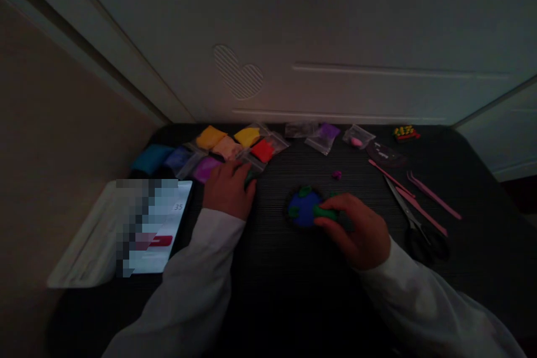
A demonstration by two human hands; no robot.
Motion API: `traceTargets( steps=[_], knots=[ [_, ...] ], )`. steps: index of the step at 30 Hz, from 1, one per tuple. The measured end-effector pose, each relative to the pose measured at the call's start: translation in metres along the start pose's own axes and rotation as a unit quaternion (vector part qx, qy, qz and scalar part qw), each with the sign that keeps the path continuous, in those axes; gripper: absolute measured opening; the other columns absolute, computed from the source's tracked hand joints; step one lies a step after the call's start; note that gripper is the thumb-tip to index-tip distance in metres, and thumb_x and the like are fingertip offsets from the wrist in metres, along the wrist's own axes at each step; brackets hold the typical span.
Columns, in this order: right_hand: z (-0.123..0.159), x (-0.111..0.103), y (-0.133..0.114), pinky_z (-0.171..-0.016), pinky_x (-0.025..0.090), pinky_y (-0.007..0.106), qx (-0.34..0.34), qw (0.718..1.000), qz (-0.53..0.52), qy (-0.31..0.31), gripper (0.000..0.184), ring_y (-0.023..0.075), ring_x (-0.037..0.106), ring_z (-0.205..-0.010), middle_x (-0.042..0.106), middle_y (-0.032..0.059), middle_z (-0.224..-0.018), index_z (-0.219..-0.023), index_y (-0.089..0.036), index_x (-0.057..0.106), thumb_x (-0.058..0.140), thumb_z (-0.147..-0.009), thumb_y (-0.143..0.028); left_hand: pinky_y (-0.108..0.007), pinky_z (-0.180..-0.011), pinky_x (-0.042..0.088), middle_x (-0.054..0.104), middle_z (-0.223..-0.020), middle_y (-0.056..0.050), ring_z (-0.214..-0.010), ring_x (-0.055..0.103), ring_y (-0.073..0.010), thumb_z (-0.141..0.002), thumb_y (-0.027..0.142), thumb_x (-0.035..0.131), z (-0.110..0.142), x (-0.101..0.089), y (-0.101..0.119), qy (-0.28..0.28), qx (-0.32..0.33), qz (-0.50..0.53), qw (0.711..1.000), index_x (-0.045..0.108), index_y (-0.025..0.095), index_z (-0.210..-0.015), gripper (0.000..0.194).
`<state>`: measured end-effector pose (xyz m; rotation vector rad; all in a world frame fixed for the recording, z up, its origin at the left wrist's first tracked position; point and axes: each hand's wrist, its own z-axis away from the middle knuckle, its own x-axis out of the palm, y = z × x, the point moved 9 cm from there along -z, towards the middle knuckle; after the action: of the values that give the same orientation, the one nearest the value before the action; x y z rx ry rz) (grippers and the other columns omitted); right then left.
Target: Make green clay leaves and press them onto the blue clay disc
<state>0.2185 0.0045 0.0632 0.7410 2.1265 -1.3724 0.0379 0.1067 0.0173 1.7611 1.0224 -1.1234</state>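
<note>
My right hand (361, 232) pinches a lump of green modelling clay (325, 212) between thumb and fingers. The lump is over the right side of a round blue clay disc (302, 210) with a dark rim; whether the two touch I cannot tell. Green leaf-like clay pieces (305, 191) lie on the disc. My left hand (229, 187) rests at the clay bags, its thumb and forefinger closed about a small bag of dark green clay (251, 176). Beyond the disc sits a small magenta clay bit (337, 175).
Bags of coloured clay (210, 137) line the table's back edge. A lit tablet (161, 224) lies at left beside a white sheet (86, 235). At right are scissors (413, 224), pink modelling tools (434, 196) and a yellow-red-green piece (405, 133). A white panel (335, 28) stands behind.
</note>
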Motion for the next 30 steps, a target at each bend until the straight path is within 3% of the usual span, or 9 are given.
traceTargets(
  steps=[2,5,8,11,13,16,20,24,30],
  knots=[
    [0.000,-0.002,0.002,-0.058,0.045,0.028,0.011,1.000,-0.027,0.009,0.015,0.0143,0.055,-0.064,0.057,0.0016,-0.069,-0.077,-0.021,0.051,0.061,-0.069,-0.028,-0.043,-0.082,0.039,0.057,-0.103,-0.013,-0.095,0.051,-0.0287,-0.072,0.028,0.049,0.000,0.001,0.001,0.003,0.005,0.006,1.000,0.059,0.015,-0.099,0.031],
    [0.001,-0.003,0.008,-0.067,0.045,0.031,0.036,0.990,-0.133,0.031,0.015,0.0159,0.055,-0.075,0.056,0.0033,-0.079,-0.074,-0.021,0.046,0.060,-0.069,-0.023,-0.040,-0.083,0.040,0.061,-0.099,-0.011,-0.093,0.053,-0.0260,-0.074,0.025,0.048,0.001,-0.010,0.006,0.032,0.005,0.061,0.998,0.060,0.015,-0.097,0.028],
    [0.004,0.003,0.021,-0.071,0.044,0.033,0.097,0.959,-0.263,0.037,0.013,0.0145,0.056,-0.079,0.056,0.0044,-0.093,-0.079,-0.022,0.039,0.050,-0.075,-0.015,-0.035,-0.081,0.042,0.063,-0.098,-0.006,-0.091,0.056,-0.0219,-0.074,0.025,0.050,0.003,-0.025,0.008,0.056,-0.017,0.173,0.983,0.060,0.018,-0.097,0.026],
    [0.005,0.008,0.024,-0.067,0.042,0.029,0.123,0.954,-0.272,0.018,0.008,0.0126,0.053,-0.072,0.056,0.0017,-0.083,-0.081,-0.021,0.043,0.045,-0.077,-0.015,-0.030,-0.073,0.046,0.065,-0.091,-0.003,-0.080,0.059,-0.0179,-0.072,0.024,0.054,0.007,-0.035,0.014,0.052,-0.035,0.283,0.957,0.060,0.021,-0.097,0.026],
    [0.005,0.010,0.023,-0.064,0.041,0.027,0.131,0.961,-0.245,-0.010,0.008,0.0126,0.051,-0.070,0.055,0.0005,-0.076,-0.085,-0.021,0.050,0.045,-0.078,-0.020,-0.031,-0.075,0.045,0.064,-0.095,-0.003,-0.083,0.059,-0.0178,-0.071,0.020,0.055,0.013,-0.045,0.032,0.073,0.022,0.287,0.955,0.060,0.023,-0.096,0.026],
    [0.004,0.016,0.021,-0.060,0.041,0.025,0.154,0.958,-0.237,-0.052,0.016,0.0122,0.051,-0.067,0.056,0.0000,-0.072,-0.089,-0.021,0.056,0.048,-0.078,-0.029,-0.034,-0.078,0.044,0.065,-0.097,-0.004,-0.087,0.057,-0.0190,-0.068,0.014,0.057,0.031,-0.058,0.075,0.106,0.192,0.240,0.946,0.061,0.025,-0.096,0.030],
    [0.003,0.016,0.027,-0.055,0.041,0.024,0.199,0.947,-0.250,-0.020,0.017,0.0105,0.050,-0.058,0.054,-0.0022,-0.061,-0.073,-0.019,0.057,0.056,-0.072,-0.035,-0.034,-0.074,0.045,0.066,-0.093,-0.006,-0.083,0.055,-0.0181,-0.066,0.010,0.061,0.053,-0.064,0.109,0.149,0.310,0.191,0.919,0.059,0.021,-0.097,0.033],
    [0.004,0.018,0.036,-0.061,0.043,0.026,0.230,0.941,-0.249,-0.017,0.013,0.0121,0.055,-0.063,0.061,-0.0006,-0.066,-0.072,-0.018,0.061,0.058,-0.071,-0.031,-0.033,-0.074,0.045,0.066,-0.086,-0.005,-0.082,0.052,-0.0171,-0.064,0.008,0.063,0.059,-0.069,0.116,0.168,0.335,0.183,0.909,0.061,0.018,-0.091,0.029],
    [0.002,0.022,0.037,-0.064,0.045,0.026,0.214,0.924,-0.313,-0.041,0.011,0.0115,0.058,-0.065,0.064,-0.0011,-0.068,-0.071,-0.019,0.062,0.057,-0.073,-0.029,-0.032,-0.074,0.045,0.065,-0.084,-0.005,-0.082,0.050,-0.0175,-0.062,0.007,0.063,0.058,-0.071,0.110,0.183,0.308,0.190,0.914,0.061,0.020,-0.092,0.033]
  ],
)
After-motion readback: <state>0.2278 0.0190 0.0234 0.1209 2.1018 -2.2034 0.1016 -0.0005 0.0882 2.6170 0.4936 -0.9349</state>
